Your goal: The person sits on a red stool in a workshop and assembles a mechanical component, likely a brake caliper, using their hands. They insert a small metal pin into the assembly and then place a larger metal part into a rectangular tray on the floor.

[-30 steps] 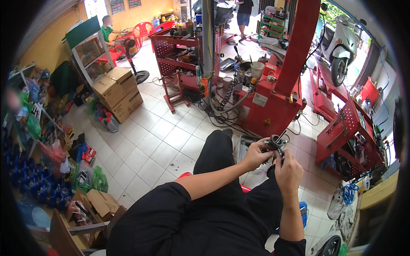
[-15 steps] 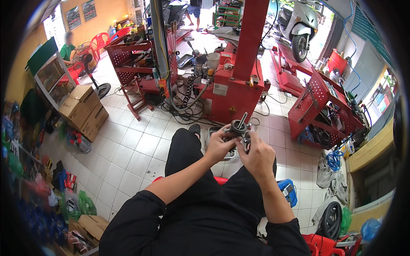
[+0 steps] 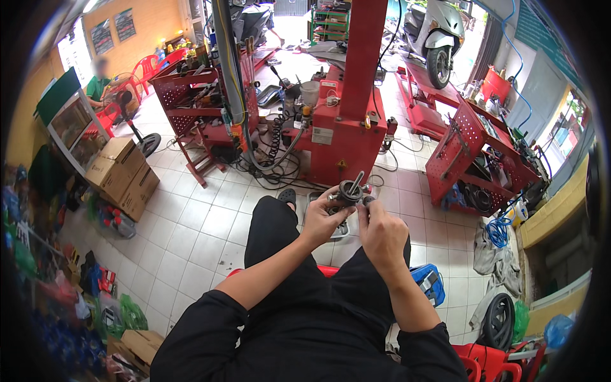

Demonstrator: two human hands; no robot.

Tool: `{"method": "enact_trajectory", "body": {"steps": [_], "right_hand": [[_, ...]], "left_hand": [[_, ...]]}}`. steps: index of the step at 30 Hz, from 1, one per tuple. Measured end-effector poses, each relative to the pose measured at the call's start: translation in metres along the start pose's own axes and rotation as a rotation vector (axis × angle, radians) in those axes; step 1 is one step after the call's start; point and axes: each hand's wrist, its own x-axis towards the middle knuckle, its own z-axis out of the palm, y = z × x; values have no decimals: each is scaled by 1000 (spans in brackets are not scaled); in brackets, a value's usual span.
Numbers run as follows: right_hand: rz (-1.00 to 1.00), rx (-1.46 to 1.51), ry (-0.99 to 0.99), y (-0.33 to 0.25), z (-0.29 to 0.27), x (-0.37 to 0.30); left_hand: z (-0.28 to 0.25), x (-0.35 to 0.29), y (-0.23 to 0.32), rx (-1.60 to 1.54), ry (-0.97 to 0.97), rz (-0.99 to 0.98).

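A dark metal engine part (image 3: 349, 192) with a round, ring-like opening is held up over the gap between my knees. A thin metal rod (image 3: 358, 183) stands tilted out of its opening. My left hand (image 3: 321, 221) is closed round the part from the left, thumb along its near side. Close by on the right, my right hand (image 3: 382, 234) has its fingers pinched together at a small dark piece (image 3: 368, 200); what that piece is I cannot make out. Below them, partly hidden by my hands, a tray (image 3: 310, 202) with metal parts lies on the floor.
Ahead stands a red lift post with a wide base (image 3: 347, 149), cables on the floor beside it. Red perforated tool carts stand left (image 3: 191, 95) and right (image 3: 455, 159). A blue case (image 3: 428, 284) lies by my right leg. Cardboard boxes (image 3: 121, 175) are at left; a person in green sits beyond.
My right hand has drawn slightly away from the part, its fingers now closed in a pinch. My left hand still grips the part, which has shifted a little left.
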Motion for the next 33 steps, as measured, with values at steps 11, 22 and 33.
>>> {"method": "enact_trajectory", "body": {"steps": [11,22,33], "right_hand": [[-6,-51,-35,-1,-4,1],[-22,17,27,-4,-6,3],[-50,55,72,-5,-5,3]], "left_hand": [[-1,-1,14,133,-25,91],[1,0,17,52,6,55],[0,1,16,73,6,62]]}}
